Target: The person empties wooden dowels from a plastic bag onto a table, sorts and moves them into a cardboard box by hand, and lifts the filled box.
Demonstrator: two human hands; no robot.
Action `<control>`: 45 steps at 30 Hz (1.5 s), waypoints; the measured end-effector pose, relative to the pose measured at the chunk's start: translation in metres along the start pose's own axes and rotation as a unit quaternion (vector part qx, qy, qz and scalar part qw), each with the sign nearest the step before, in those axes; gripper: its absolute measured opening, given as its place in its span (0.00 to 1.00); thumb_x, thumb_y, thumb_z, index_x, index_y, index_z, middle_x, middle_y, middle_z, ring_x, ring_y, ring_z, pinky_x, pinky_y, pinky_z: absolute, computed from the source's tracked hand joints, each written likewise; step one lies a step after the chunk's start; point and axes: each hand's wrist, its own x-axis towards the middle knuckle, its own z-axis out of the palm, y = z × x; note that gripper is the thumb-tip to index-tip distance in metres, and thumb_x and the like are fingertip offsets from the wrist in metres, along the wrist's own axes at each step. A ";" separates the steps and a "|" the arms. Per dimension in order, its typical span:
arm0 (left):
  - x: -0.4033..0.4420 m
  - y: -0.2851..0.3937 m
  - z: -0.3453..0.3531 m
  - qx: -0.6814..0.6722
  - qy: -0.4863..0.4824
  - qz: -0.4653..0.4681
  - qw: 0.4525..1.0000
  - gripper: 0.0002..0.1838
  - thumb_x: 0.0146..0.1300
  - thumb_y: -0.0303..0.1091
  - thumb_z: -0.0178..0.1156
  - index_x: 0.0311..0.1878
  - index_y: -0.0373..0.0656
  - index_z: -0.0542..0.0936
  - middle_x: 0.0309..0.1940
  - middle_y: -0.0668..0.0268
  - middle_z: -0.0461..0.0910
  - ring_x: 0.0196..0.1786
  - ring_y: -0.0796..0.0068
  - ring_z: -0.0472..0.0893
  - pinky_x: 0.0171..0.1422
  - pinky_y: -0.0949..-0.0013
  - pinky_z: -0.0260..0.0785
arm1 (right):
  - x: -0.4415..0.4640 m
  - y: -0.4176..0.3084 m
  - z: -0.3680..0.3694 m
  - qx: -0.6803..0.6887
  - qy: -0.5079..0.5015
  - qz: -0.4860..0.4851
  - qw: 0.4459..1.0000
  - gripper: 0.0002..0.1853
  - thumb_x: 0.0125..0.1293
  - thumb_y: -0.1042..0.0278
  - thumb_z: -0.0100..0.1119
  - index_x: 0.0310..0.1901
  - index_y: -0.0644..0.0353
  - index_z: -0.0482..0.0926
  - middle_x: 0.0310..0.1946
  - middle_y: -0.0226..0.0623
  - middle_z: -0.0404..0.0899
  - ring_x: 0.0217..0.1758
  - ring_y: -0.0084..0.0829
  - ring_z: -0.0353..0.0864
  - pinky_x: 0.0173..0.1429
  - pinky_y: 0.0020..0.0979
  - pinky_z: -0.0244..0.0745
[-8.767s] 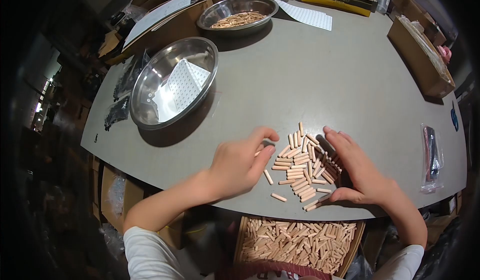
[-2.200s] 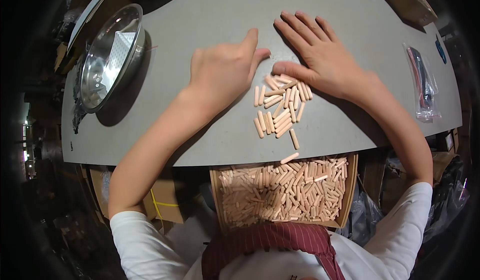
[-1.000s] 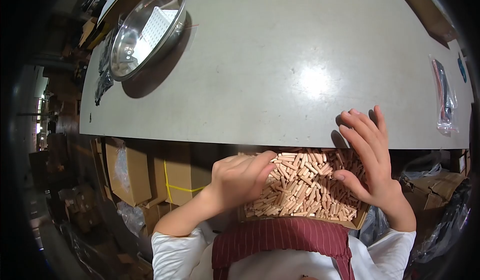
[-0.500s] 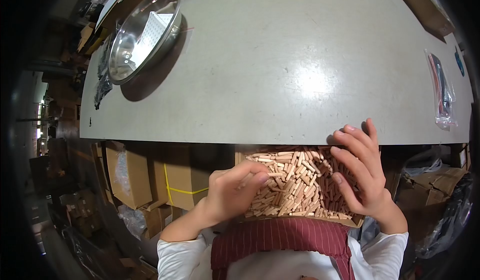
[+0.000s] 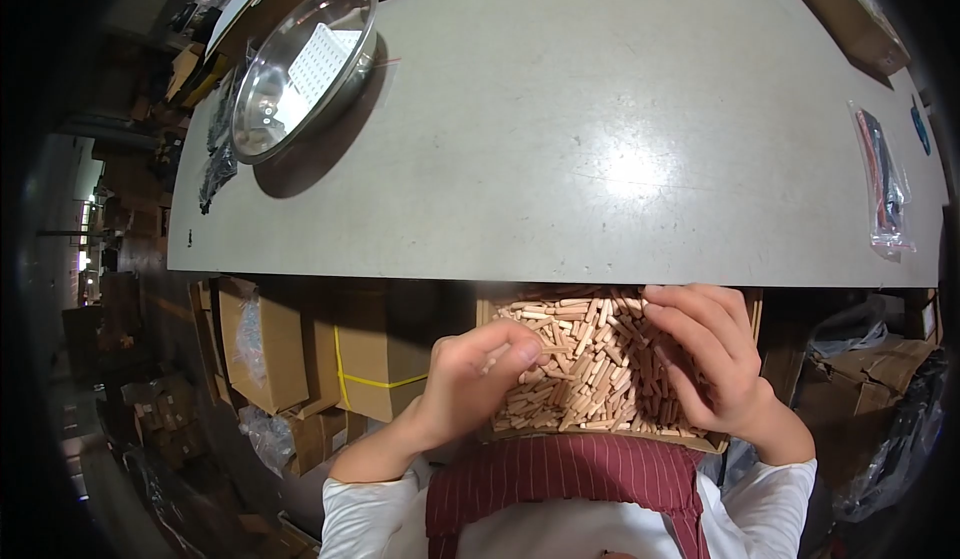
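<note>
A cardboard box (image 5: pixel 722 443) filled with short wooden dowels (image 5: pixel 590 384) sits below the table edge, against the apron (image 5: pixel 565 479). My left hand (image 5: pixel 470 374) is over the left side of the box, thumb and forefinger pinched on a wooden dowel (image 5: pixel 553 350) that pokes out past the fingertips. More pale wood shows in the curl of that hand, partly hidden by the fingers. At the right side of the box, my right hand (image 5: pixel 708 354) reaches over the dowels with bent fingers and the thumb apart; I see nothing gripped in it.
On the grey table (image 5: pixel 500 159) a steel bowl (image 5: pixel 262 149) with a white perforated piece (image 5: pixel 318 64) stands at the far left. A plastic bag (image 5: pixel 882 184) lies at the right. Cardboard boxes (image 5: pixel 370 344) stand under the table at the left.
My right hand has come down from the table edge toward the dowels, its fingers closer together and more bent. My left hand stays pinched, and a dowel shows more clearly at its fingertips.
</note>
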 end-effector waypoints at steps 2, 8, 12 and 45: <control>0.000 -0.005 0.000 -0.017 -0.013 -0.019 1.000 0.11 0.80 0.33 0.61 0.44 0.35 0.87 0.36 0.65 0.89 0.37 0.79 0.84 0.46 0.74 0.77 | -0.005 0.003 0.001 0.035 -0.020 0.003 0.999 0.25 0.57 0.77 0.70 0.59 0.70 0.83 0.62 0.50 0.83 0.60 0.48 0.82 0.66 0.46 0.74; -0.006 -0.003 -0.016 -0.177 -0.045 -0.111 0.977 0.24 0.86 0.42 0.48 0.37 0.35 0.83 0.22 0.73 0.75 0.25 0.86 0.66 0.33 0.77 0.62 | -0.014 0.004 0.007 -0.057 -0.168 -0.030 0.984 0.33 0.74 0.51 0.64 0.70 0.69 0.75 0.74 0.53 0.72 0.73 0.52 0.73 0.74 0.53 0.66; -0.010 -0.006 -0.035 -0.369 -0.027 -0.140 0.918 0.27 0.89 0.46 0.43 0.32 0.39 0.75 0.14 0.79 0.57 0.17 0.88 0.53 0.23 0.76 0.48 | -0.033 0.001 0.010 -0.062 -0.246 -0.029 0.967 0.37 0.76 0.43 0.59 0.79 0.58 0.69 0.81 0.51 0.63 0.85 0.53 0.60 0.86 0.58 0.51; -0.065 -0.097 -0.055 -0.780 0.118 -0.101 0.606 0.10 0.85 0.35 0.50 0.56 0.39 0.77 0.45 0.65 0.76 0.50 0.68 0.77 0.52 0.66 0.70 | -0.056 -0.015 0.001 -0.077 -0.229 -0.064 0.968 0.28 0.72 0.53 0.67 0.71 0.53 0.80 0.76 0.42 0.72 0.80 0.51 0.67 0.82 0.56 0.59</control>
